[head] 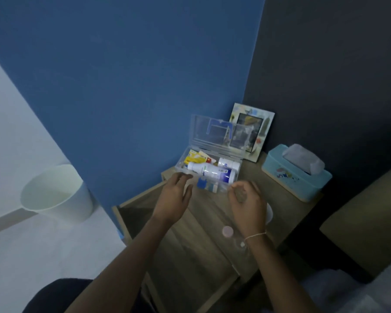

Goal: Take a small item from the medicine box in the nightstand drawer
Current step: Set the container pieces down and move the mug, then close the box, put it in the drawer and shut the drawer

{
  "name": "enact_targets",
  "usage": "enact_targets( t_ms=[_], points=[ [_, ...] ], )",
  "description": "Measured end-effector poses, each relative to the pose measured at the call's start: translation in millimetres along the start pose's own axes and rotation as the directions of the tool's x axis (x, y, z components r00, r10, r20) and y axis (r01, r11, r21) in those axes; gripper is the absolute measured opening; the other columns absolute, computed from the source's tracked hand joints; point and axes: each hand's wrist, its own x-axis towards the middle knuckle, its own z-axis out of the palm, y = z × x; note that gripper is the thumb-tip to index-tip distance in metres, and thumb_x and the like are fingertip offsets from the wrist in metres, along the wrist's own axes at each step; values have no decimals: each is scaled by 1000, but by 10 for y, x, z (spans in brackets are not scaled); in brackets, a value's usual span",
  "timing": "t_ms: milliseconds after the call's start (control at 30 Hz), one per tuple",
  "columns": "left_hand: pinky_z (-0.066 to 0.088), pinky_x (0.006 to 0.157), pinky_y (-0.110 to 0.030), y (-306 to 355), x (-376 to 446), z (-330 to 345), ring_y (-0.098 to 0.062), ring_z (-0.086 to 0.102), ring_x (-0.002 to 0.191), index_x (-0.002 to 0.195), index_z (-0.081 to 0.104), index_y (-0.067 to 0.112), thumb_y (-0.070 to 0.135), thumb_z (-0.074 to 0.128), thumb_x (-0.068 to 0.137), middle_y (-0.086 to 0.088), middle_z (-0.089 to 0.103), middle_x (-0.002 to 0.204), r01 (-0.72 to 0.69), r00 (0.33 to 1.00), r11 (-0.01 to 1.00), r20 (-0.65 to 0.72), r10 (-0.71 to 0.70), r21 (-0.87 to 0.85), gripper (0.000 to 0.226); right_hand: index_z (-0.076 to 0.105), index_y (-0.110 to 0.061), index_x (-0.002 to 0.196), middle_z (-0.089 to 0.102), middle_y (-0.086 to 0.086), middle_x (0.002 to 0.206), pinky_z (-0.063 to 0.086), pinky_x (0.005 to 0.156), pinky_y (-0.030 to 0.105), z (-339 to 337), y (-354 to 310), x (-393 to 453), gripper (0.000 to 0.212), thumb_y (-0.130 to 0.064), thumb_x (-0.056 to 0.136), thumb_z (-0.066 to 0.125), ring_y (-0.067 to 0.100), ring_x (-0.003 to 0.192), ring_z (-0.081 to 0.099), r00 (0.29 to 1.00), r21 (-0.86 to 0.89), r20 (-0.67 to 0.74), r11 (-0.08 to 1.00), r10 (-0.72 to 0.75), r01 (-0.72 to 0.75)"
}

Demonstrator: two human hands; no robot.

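The clear plastic medicine box stands on the wooden nightstand top with its lid raised at the back. Inside lie a white bottle with a blue label, a second white bottle and yellow packets. My left hand hovers at the box's front left corner, fingers spread, holding nothing. My right hand is at the front right corner, fingers loosely curled around empty space. The nightstand drawer is pulled out below my left hand, its inside dark.
A light blue tissue box sits at the right of the nightstand, and a picture frame leans behind the medicine box. A small pink-capped clear container stands near my right wrist. A white bin is on the floor to the left.
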Motion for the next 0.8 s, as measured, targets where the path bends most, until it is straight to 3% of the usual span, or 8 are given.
enact_targets(
  t_ms=[133, 300, 367, 467, 567, 633, 700, 800],
  points=[
    [43, 101, -41, -149, 559, 11, -30, 50, 119, 126, 53, 6, 17, 48, 95, -15, 52, 129, 21, 1000, 1000, 18, -21, -20, 33, 63, -16, 96, 61, 6, 104, 43, 83, 30, 184, 115, 714, 15, -17, 82, 68, 24, 99, 55, 999, -126, -1, 991, -39, 39],
    [21, 117, -42, -467, 1100, 297, -35, 21, 142, 144, 25, 2, 23, 47, 96, -23, 22, 153, 270, 951, 963, 149, -270, 19, 56, 41, -18, 137, 35, 13, 147, 35, 109, 40, 486, 535, 1543, 65, -18, 80, 73, 29, 134, 37, 995, -202, 72, 978, 62, -47],
    [16, 116, -39, -600, 1167, 410, -35, 15, 144, 146, 13, -1, 22, 44, 98, -24, 15, 155, 354, 917, 935, 193, -350, 15, 62, 31, -24, 141, 30, 11, 151, 36, 106, 36, 574, 695, 1719, 79, -20, 77, 76, 24, 132, 37, 989, -155, 74, 981, 127, -115],
    [18, 113, -34, -752, 1166, 529, -34, 19, 144, 147, 9, -3, 23, 42, 99, -24, 17, 155, 418, 880, 905, 281, -383, -77, 64, 23, -38, 143, 43, 1, 144, 43, 99, 37, 633, 882, 1825, 84, -22, 78, 75, 14, 121, 46, 964, -8, 160, 977, 211, -213],
    [25, 110, -34, -859, 1133, 558, -33, 32, 139, 145, 22, 1, 29, 47, 97, -22, 31, 151, 400, 895, 905, 276, -352, -143, 61, 32, -41, 137, 51, 4, 140, 47, 94, 38, 618, 987, 1816, 67, -29, 84, 70, 22, 119, 54, 945, 73, 170, 952, 281, -296],
    [34, 104, -36, -910, 1124, 538, -34, 44, 131, 140, 35, 4, 34, 51, 94, -22, 47, 141, 411, 895, 898, 258, -365, -156, 58, 46, -31, 120, 57, 8, 124, 47, 82, 33, 590, 979, 1789, 40, -31, 86, 67, 26, 106, 59, 973, 67, 103, 974, 207, -215],
    [38, 98, -36, -929, 1125, 523, -35, 49, 125, 136, 41, 5, 37, 54, 92, -20, 54, 134, 420, 891, 895, 257, -374, -154, 56, 47, -28, 102, 57, 7, 107, 43, 75, 31, 538, 926, 1785, 24, -27, 87, 66, 25, 96, 58, 987, 28, 92, 990, 133, -136],
    [41, 97, -38, -931, 1125, 513, -36, 54, 118, 125, 51, 4, 30, 56, 92, -22, 59, 125, 448, 887, 866, 234, -398, -224, 42, 50, -26, 109, 61, 6, 110, 45, 79, 32, 475, 819, 1718, 25, -18, 89, 62, 23, 102, 58, 966, -78, 246, 995, 80, -63]
  ],
)
